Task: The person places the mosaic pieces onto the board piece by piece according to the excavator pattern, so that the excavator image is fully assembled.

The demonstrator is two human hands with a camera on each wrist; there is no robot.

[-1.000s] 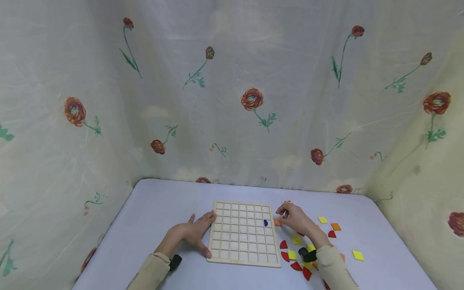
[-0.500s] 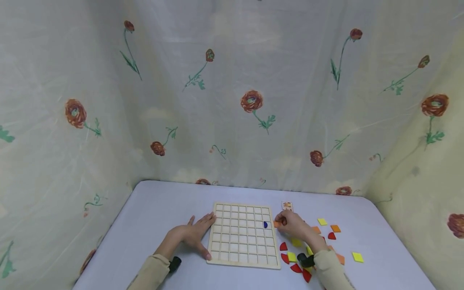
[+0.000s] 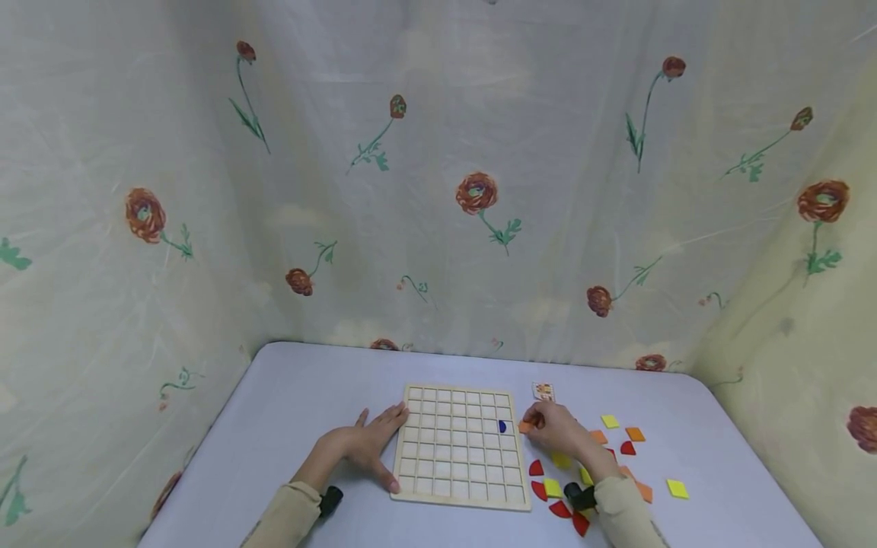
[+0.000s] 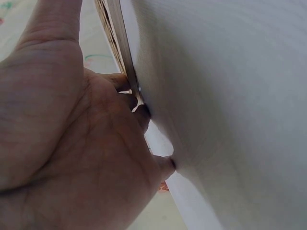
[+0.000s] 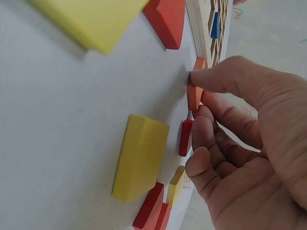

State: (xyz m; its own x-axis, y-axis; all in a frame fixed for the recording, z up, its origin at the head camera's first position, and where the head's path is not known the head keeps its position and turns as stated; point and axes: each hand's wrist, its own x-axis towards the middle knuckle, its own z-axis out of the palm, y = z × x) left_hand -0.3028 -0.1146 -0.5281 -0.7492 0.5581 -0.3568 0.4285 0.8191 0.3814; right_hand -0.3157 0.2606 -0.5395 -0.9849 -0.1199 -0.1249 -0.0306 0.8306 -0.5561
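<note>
A wooden grid board (image 3: 460, 504) lies flat on the table, with a blue half-round piece (image 3: 502, 426) in one cell near its right side. Against the board's left edge rests my left hand (image 3: 363, 447), fingers spread; the left wrist view has its fingertips along the wooden rim. Just off the board's right edge, my right hand (image 3: 558, 430) pinches an orange square tile (image 5: 195, 91) between thumb and index finger, low over the table. The palm and curled fingers of that hand hide part of the tile in the head view.
Red quarter-round pieces (image 3: 539, 490), yellow squares (image 3: 677, 489) and orange squares (image 3: 635, 434) lie scattered right of the board, some under the right forearm. Behind the right hand lies a small picture card (image 3: 543, 391). A floral curtain (image 3: 438, 190) surrounds the table.
My right hand has come down beside the board and its thumb and finger now pinch the orange square tile. The picture card shows more fully. My left hand stays put.
</note>
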